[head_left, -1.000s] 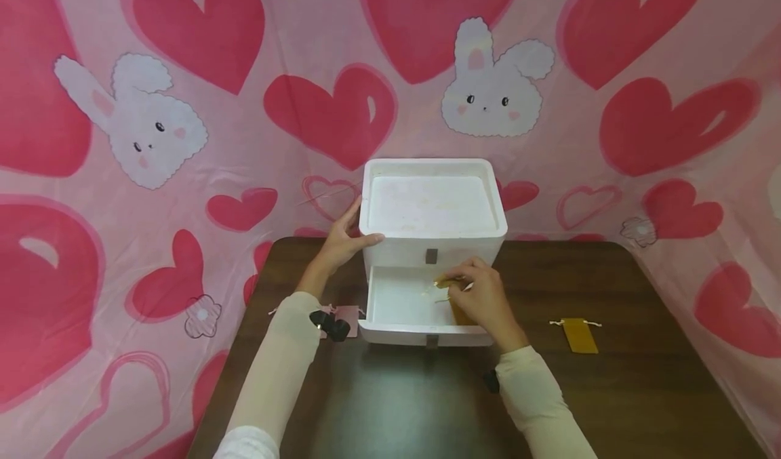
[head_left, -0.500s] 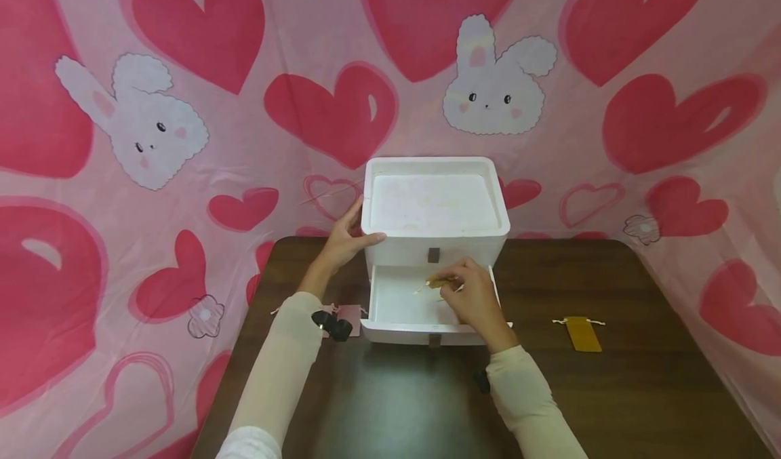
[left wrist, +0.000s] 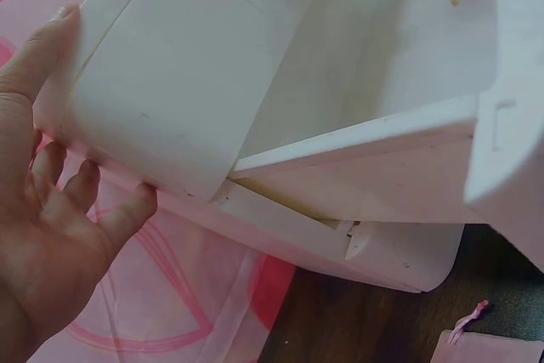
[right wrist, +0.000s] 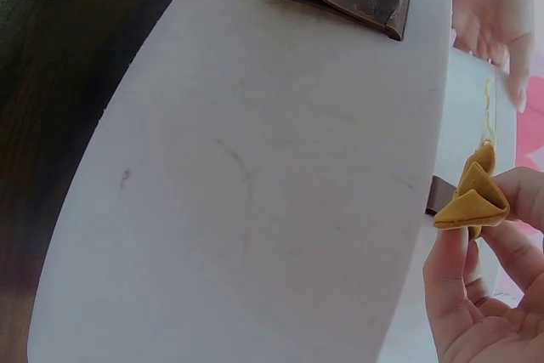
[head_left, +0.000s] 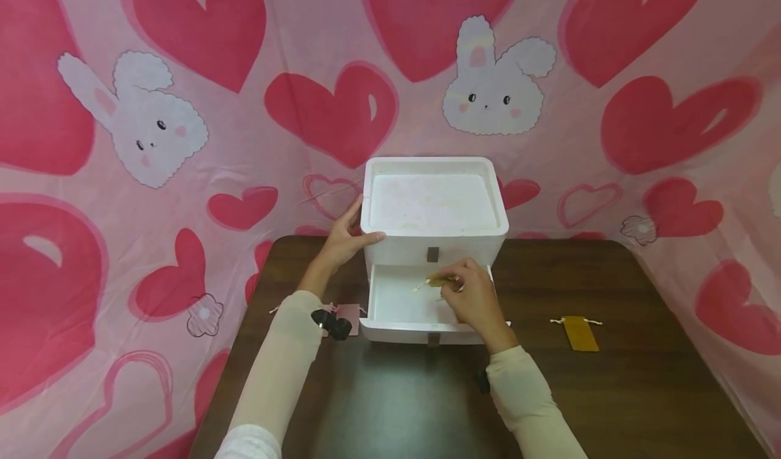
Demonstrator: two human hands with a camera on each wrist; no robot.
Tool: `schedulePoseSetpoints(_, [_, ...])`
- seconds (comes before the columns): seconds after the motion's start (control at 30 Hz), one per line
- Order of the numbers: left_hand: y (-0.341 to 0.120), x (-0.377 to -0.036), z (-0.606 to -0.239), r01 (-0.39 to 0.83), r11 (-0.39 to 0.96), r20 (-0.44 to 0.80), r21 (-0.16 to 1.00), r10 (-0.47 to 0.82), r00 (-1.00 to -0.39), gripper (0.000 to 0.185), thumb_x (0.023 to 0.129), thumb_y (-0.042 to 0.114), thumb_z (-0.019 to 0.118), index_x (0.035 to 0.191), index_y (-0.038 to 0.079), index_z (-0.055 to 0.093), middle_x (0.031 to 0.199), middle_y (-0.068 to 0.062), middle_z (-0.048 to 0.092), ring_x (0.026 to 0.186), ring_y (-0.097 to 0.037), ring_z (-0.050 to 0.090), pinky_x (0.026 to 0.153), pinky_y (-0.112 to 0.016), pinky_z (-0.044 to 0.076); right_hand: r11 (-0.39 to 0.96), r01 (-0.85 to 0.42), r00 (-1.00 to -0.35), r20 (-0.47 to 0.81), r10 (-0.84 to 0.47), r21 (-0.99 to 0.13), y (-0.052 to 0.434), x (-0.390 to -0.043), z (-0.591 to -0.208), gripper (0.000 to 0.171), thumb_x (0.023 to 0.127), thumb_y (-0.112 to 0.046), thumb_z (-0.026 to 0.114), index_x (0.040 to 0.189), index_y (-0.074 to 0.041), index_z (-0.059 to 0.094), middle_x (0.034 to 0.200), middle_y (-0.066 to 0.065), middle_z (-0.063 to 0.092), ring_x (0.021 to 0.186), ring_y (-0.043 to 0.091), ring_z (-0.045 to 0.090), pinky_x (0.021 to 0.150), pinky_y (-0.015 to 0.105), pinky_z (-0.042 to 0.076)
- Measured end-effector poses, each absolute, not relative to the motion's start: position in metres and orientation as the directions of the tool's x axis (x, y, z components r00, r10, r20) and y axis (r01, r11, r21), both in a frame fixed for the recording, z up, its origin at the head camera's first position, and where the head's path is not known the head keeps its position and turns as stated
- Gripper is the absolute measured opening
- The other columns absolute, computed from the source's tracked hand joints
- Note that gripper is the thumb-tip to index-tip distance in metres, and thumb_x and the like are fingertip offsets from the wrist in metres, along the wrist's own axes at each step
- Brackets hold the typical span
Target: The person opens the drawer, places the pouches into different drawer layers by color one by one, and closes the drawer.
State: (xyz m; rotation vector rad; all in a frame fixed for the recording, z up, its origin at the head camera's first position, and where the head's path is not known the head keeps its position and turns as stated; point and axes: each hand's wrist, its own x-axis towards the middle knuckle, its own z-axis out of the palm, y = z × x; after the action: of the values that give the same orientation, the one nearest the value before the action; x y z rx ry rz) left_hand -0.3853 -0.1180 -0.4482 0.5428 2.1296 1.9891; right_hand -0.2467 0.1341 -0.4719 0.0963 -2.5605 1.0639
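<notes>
Barely shifted since half a second ago: right hand (head_left: pixel 472 300) in nearly the same spot over the open drawer (head_left: pixel 403 306), having drawn back toward frame centre from its lower position of a second ago; left hand (head_left: pixel 342 242) unchanged.

At frame centre, white two-drawer box (head_left: pixel 434 205) on dark wooden table (head_left: pixel 610 391); top tray shallow, nothing seen in it. Upper drawer closed, brown pull tab (head_left: pixel 432 254) on its front. Lower drawer pulled out toward the bottom of the frame, white floor showing, holding only the small mustard-yellow pouch (head_left: pixel 437 282) pinched above it, with pale drawstring trailing left.

Mustard-yellow pouch folded and gripped between thumb and curled fingertips (right wrist: pixel 476 244) of the right hand, at the right edge of the right wrist view, just past the drawer front's rim. Left hand spread against the box's left side, thumb on the front corner, fingers straight behind, bracing rather than clasping.

Second yellow pouch (head_left: pixel 579 333) flat on the table, lower right, well apart. Pink pouch (head_left: pixel 348 313) at the drawer's left, just beside a small black object (head_left: pixel 329 323).
</notes>
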Motion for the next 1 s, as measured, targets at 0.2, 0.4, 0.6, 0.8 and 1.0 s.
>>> schedulePoseSetpoints(0.2, [-0.118, -0.385, -0.449, 0.142, 0.06, 0.108, 0.988, 0.382, -0.918, 0.098, 0.088, 0.004, 0.076, 0.164, 0.024, 0.016, 0.172, 0.002, 0.019, 0.159, -0.025, 0.022, 0.127, -0.051, 0.028, 0.712, -0.167, -0.942, 0.322, 0.088, -0.682, 0.135, -0.246, -0.473, 0.021, 0.078, -0.001, 0.074, 0.098, -0.007, 0.08, 0.094, 0.008, 0.066, 0.076, 0.018, 0.06, 0.067, 0.023, 0.048])
schedulePoseSetpoints(0.4, [-0.118, -0.387, -0.456, 0.175, 0.071, 0.137, 0.982, 0.368, -0.919, 0.097, 0.089, 0.007, 0.076, 0.164, 0.028, 0.018, 0.171, 0.005, 0.022, 0.158, -0.023, 0.026, 0.126, -0.05, 0.031, 0.736, -0.114, -0.956, 0.276, 0.102, -0.667, 0.136, -0.245, -0.475, 0.025, 0.082, -0.015, 0.075, 0.106, -0.01, 0.078, 0.103, 0.009, 0.067, 0.075, 0.016, 0.06, 0.063, 0.025, 0.046])
schedulePoseSetpoints(0.6, [-0.118, -0.387, -0.456, 0.189, 0.059, 0.155, 0.98, 0.367, -0.917, 0.097, 0.089, 0.005, 0.076, 0.164, 0.026, 0.019, 0.171, 0.002, 0.024, 0.157, -0.025, 0.029, 0.127, -0.05, 0.028, 0.766, -0.039, -0.974, 0.195, 0.113, -0.641, 0.137, -0.243, -0.472, 0.036, 0.087, -0.032, 0.074, 0.118, -0.013, 0.075, 0.119, 0.007, 0.067, 0.095, 0.025, 0.068, 0.075, 0.041, 0.057])
schedulePoseSetpoints(0.8, [-0.118, -0.388, -0.456, 0.184, 0.068, 0.147, 0.98, 0.367, -0.918, 0.098, 0.089, 0.004, 0.075, 0.164, 0.027, 0.017, 0.171, 0.003, 0.023, 0.157, -0.025, 0.028, 0.127, -0.05, 0.028, 0.79, -0.016, -0.986, 0.141, 0.09, -0.613, 0.138, -0.243, -0.47, 0.051, 0.089, -0.042, 0.071, 0.133, -0.016, 0.067, 0.143, 0.007, 0.06, 0.133, 0.034, 0.056, 0.104, 0.061, 0.05])
schedulePoseSetpoints(1.0, [-0.117, -0.38, -0.443, 0.159, 0.045, 0.13, 0.986, 0.384, -0.914, 0.1, 0.087, 0.0, 0.075, 0.164, 0.02, 0.015, 0.172, -0.002, 0.02, 0.157, -0.029, 0.027, 0.128, -0.05, 0.027, 0.793, -0.036, -0.99, 0.13, 0.055, -0.608, 0.138, -0.242, -0.47, 0.061, 0.089, -0.046, 0.07, 0.143, -0.019, 0.059, 0.156, 0.007, 0.051, 0.145, 0.035, 0.045, 0.112, 0.066, 0.042])
